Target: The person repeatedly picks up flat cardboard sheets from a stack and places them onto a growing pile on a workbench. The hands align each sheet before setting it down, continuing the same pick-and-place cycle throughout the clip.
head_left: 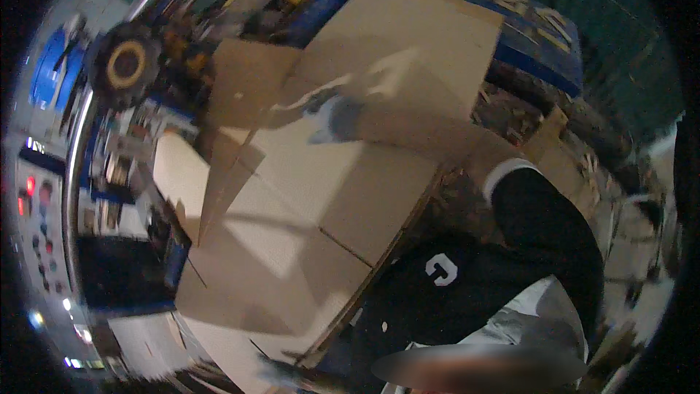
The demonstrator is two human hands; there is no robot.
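Nearest: black jacket (397, 288) with white patch. Right hand (338, 120), gloved, over middle of cardboard (288, 197); too blurred, cannot tell whether grasping or released, touching or just above. Left hand (280, 373), also gloved, at lower edge of cardboard; cannot tell grip. Cardboard spread wide left of jacket, creased and slotted. Farther out: brown scraps (504, 113), blue beam (543, 66) at upper right; metal rail (74, 175), black disc (125, 64) at left.

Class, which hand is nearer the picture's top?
The right hand, over the slotted cardboard, in the upper half; the left hand is near the picture's bottom edge.
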